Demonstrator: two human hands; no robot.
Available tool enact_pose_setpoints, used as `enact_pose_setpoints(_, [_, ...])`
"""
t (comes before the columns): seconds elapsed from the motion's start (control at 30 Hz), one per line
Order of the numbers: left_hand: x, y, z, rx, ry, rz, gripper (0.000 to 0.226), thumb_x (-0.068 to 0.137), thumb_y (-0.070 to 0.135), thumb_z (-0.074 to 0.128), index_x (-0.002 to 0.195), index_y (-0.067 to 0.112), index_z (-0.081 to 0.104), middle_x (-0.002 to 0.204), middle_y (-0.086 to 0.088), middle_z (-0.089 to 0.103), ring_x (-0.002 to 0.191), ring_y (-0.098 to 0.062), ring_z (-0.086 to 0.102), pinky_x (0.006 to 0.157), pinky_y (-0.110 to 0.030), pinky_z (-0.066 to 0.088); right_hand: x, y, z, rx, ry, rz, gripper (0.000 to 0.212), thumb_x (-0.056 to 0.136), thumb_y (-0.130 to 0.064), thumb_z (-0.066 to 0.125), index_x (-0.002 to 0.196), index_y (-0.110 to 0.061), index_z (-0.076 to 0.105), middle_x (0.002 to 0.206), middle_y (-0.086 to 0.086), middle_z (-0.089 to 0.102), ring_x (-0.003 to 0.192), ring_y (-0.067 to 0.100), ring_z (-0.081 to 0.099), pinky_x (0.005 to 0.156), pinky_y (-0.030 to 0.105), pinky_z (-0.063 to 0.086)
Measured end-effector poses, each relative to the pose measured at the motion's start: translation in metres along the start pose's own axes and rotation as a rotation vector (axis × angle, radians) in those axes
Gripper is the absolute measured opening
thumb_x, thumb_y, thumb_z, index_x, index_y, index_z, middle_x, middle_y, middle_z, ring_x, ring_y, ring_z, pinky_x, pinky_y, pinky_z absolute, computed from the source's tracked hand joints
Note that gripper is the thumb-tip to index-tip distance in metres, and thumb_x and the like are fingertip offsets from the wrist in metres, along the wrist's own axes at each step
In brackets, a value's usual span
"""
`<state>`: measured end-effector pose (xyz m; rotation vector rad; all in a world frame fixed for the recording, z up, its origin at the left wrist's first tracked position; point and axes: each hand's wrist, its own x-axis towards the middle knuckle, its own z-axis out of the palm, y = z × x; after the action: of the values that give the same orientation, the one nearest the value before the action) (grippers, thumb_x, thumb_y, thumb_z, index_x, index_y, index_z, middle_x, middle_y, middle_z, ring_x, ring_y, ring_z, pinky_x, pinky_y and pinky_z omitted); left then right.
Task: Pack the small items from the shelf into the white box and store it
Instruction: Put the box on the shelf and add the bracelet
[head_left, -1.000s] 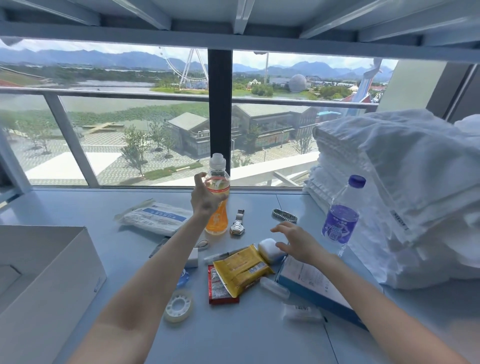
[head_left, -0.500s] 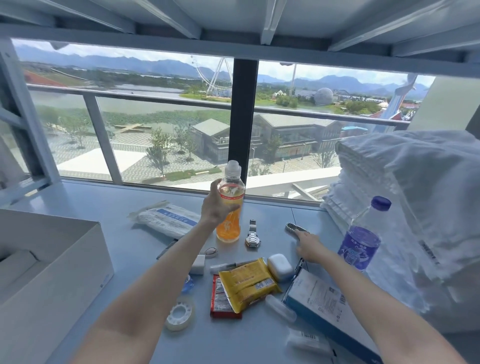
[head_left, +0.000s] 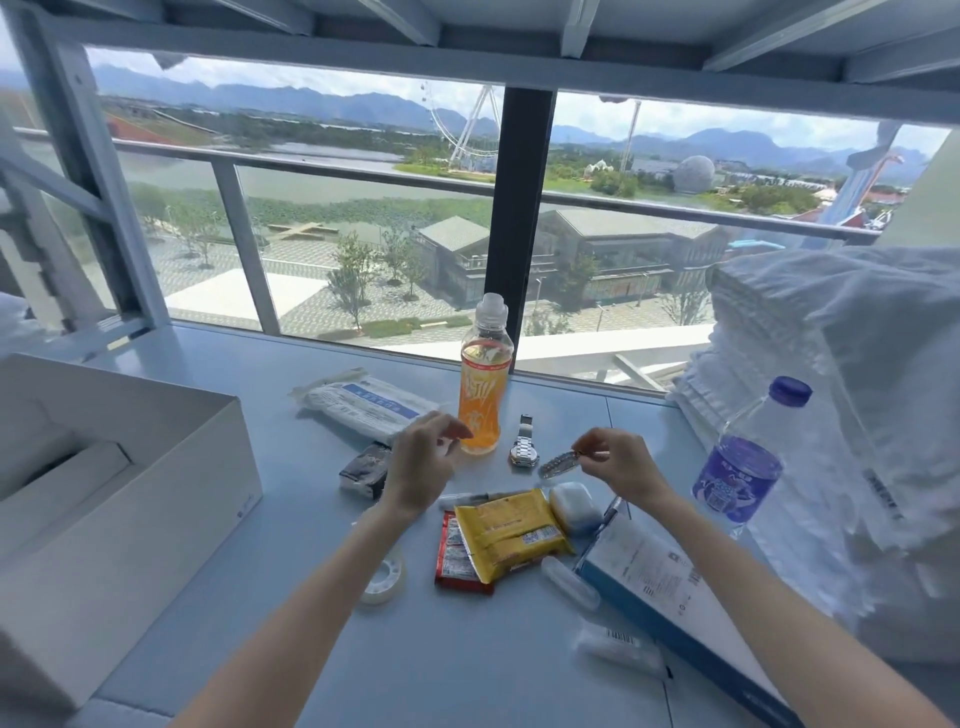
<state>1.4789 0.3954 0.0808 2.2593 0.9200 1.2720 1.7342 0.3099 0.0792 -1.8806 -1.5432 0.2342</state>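
The open white box (head_left: 156, 499) stands at the left of the grey shelf. My right hand (head_left: 618, 465) pinches one end of a small metal bracelet (head_left: 558, 463) and holds it just above the shelf, beside a silver watch (head_left: 523, 447). My left hand (head_left: 423, 462) hovers with loosely curled fingers and holds nothing, just left of the upright orange drink bottle (head_left: 483, 395). Below the hands lie a yellow snack packet (head_left: 511, 530), a red sachet (head_left: 457, 561), a white earbud case (head_left: 571, 504), a tape roll (head_left: 384, 574) and a dark foil pack (head_left: 363, 467).
A stack of white towels (head_left: 841, 389) fills the right side, with a purple-labelled water bottle (head_left: 743, 467) in front. A blue-edged flat box (head_left: 660, 587) lies at the right front. A white sealed pouch (head_left: 363, 402) lies behind my left hand. A window runs along the back.
My left hand let go of the orange bottle and drew back to its left. My right hand took the metal bracelet off the shelf and lifted it.
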Motion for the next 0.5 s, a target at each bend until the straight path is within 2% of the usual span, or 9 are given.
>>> enact_pose_setpoints(0.1, [-0.006,0.009,-0.004,-0.024,-0.138,0.001,0.021,0.079,0.010,0.071,0.100,0.010,0.069,0.098,-0.003,0.068,0.086,-0.013,0.062,0.079,-0.026,0.052,-0.010,-0.039,-0.015,0.145,-0.044,-0.091,0.017,0.076,0.004,0.070,0.091,-0.002,0.069,0.088,0.010,0.070,0.081,0.018,0.068,0.081,0.021,0.054])
enact_pose_setpoints(0.2, [-0.007,0.019,-0.012,-0.111,-0.344,-0.118,0.047,0.078,0.031,0.072,0.118,0.009,0.061,0.114,0.000,0.063,0.104,-0.012,0.058,0.091,-0.027,0.048,-0.017,-0.075,-0.027,0.304,-0.125,-0.135,0.017,0.075,0.005,0.070,0.089,-0.004,0.069,0.087,0.010,0.071,0.080,0.010,0.068,0.078,0.015,0.052])
enact_pose_setpoints(0.3, [-0.009,0.030,-0.027,-0.286,-0.466,-0.258,0.072,0.069,0.047,0.069,0.129,0.009,0.051,0.118,0.004,0.055,0.110,-0.011,0.054,0.095,-0.023,0.044,-0.021,-0.107,-0.032,0.429,-0.236,-0.182,0.020,0.074,0.008,0.070,0.086,-0.007,0.068,0.090,0.011,0.070,0.088,0.014,0.068,0.081,0.018,0.052])
enact_pose_setpoints(0.33, [-0.010,0.031,-0.033,-0.332,-0.477,-0.291,0.073,0.068,0.047,0.069,0.128,0.009,0.051,0.118,0.004,0.056,0.109,-0.011,0.055,0.094,-0.024,0.045,-0.023,-0.116,-0.033,0.462,-0.272,-0.203,0.021,0.073,0.009,0.069,0.085,-0.008,0.068,0.092,0.012,0.070,0.092,0.017,0.068,0.082,0.019,0.052])
enact_pose_setpoints(0.4, [-0.013,0.034,-0.049,-0.389,-0.452,-0.313,0.057,0.071,0.034,0.074,0.119,0.009,0.058,0.110,-0.001,0.064,0.099,-0.011,0.062,0.089,-0.025,0.050,-0.025,-0.130,-0.030,0.499,-0.322,-0.249,0.021,0.073,0.009,0.069,0.084,-0.008,0.068,0.094,0.015,0.069,0.095,0.020,0.067,0.085,0.021,0.052])
enact_pose_setpoints(0.5, [-0.024,0.036,-0.077,-0.389,-0.327,-0.319,0.035,0.072,0.015,0.078,0.104,0.013,0.066,0.093,-0.001,0.070,0.079,-0.002,0.063,0.078,-0.016,0.050,-0.028,-0.147,-0.018,0.506,-0.346,-0.303,0.018,0.074,0.009,0.069,0.083,-0.006,0.068,0.096,0.016,0.068,0.098,0.020,0.066,0.087,0.023,0.052])
